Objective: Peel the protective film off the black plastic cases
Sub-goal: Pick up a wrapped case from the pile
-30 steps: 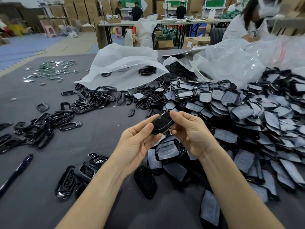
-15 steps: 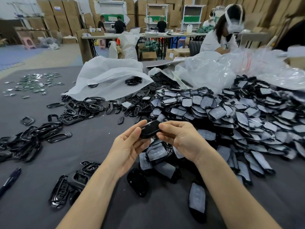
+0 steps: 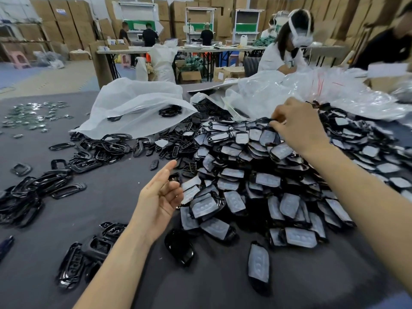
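A big heap of black plastic cases [image 3: 267, 179] with greyish protective film covers the right half of the grey table [image 3: 116, 197]. My right hand [image 3: 298, 126] reaches over the far top of the heap, and its fingertips pinch the edge of one filmed case [image 3: 270, 124] there. My left hand [image 3: 159, 197] hovers palm-up at the heap's near left edge with the thumb out and the fingers loosely curled, holding nothing that I can make out. One bare glossy case [image 3: 179, 247] lies just below that hand.
Black frame parts [image 3: 73, 190] lie scattered at the left, more [image 3: 93, 248] near my left forearm. White plastic bags [image 3: 138, 103] and clear bags [image 3: 312, 90] sit behind the heap. Small shiny bits [image 3: 33, 114] lie at the far left. A person in white [image 3: 283, 54] works across the table.
My hands have parted. The right hand left the case and reached forward to the top of the heap. The left hand no longer shows the black case it held and has opened.
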